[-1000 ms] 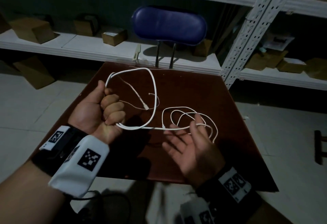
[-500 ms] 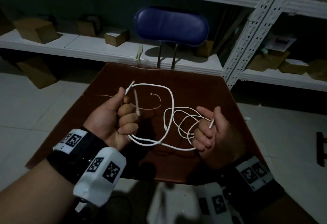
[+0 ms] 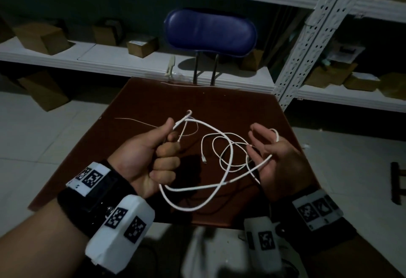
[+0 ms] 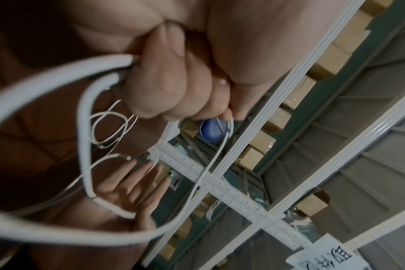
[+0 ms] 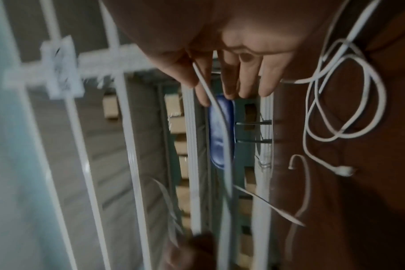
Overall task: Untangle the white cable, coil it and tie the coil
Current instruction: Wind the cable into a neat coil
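Observation:
My left hand (image 3: 142, 159) is a fist that grips the white cable (image 3: 231, 156) above the brown table (image 3: 219, 106); a short bend of cable sticks out above the thumb. In the left wrist view its curled fingers (image 4: 164, 91) clamp two thick strands. From the fist a large loop hangs down and crosses to my right hand (image 3: 276, 163). That hand is palm up with fingers spread, and the cable lies draped over its fingers (image 5: 243, 73) and palm. Thinner loops tangle between the hands, and a connector (image 3: 204, 160) dangles there.
A thin pale strand (image 3: 136, 120) lies on the table to the left of my left hand. A blue chair back (image 3: 211, 33) stands behind the table's far edge. White shelves with cardboard boxes (image 3: 41, 38) run behind, and a perforated metal upright (image 3: 307, 42) stands at right.
My right hand has gone from a fist round the small loops to an open palm with the cable draped on it. The big loop now hangs lower between the hands.

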`<state>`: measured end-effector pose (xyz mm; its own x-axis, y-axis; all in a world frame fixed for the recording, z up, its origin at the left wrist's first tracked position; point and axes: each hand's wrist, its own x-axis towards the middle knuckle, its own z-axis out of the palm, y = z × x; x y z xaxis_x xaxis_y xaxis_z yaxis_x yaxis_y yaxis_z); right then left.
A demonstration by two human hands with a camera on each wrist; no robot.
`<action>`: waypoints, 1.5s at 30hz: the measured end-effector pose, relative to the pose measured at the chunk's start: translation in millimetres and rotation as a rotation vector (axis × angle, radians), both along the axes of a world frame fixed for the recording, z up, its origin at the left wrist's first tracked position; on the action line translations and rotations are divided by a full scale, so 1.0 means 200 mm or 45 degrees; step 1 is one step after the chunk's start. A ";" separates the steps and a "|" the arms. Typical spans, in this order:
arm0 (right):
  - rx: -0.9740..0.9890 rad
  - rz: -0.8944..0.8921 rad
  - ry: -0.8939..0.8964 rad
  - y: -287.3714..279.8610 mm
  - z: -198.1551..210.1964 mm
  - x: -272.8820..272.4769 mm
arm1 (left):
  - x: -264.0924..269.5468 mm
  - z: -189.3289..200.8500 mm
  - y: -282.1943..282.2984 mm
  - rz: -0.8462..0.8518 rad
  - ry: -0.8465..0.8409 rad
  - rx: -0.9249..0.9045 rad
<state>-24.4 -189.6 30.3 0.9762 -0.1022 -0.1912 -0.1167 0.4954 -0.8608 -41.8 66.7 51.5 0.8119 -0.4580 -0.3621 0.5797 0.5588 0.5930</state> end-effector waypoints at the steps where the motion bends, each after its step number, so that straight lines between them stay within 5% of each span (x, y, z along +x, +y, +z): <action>1: -0.064 0.024 -0.029 0.02 -0.01 -0.01 | -0.01 0.00 -0.01 -0.060 -0.002 0.001; 9: -0.153 0.272 -0.171 0.16 -0.06 -0.11 | -0.06 -0.01 -0.03 -0.381 0.006 -0.075; 12: -0.158 0.331 -0.064 0.18 -0.03 -0.12 | -0.05 -0.01 -0.05 -0.178 0.007 0.065; 17: 0.068 0.533 0.208 0.17 -0.01 -0.10 | 0.01 -0.06 -0.04 0.293 -0.193 0.659; 36: 0.185 0.442 0.243 0.15 -0.05 -0.09 | 0.00 -0.12 -0.10 0.141 -0.227 0.720; 45: -0.418 0.517 0.170 0.15 -0.05 -0.10 | -0.01 -0.10 -0.12 0.077 -0.233 0.606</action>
<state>-45.3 -159.3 19.3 0.9190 0.2034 -0.3377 -0.3618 0.0952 -0.9274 -44.6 42.7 30.5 0.9014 -0.2272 -0.3687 0.4177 0.2316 0.8786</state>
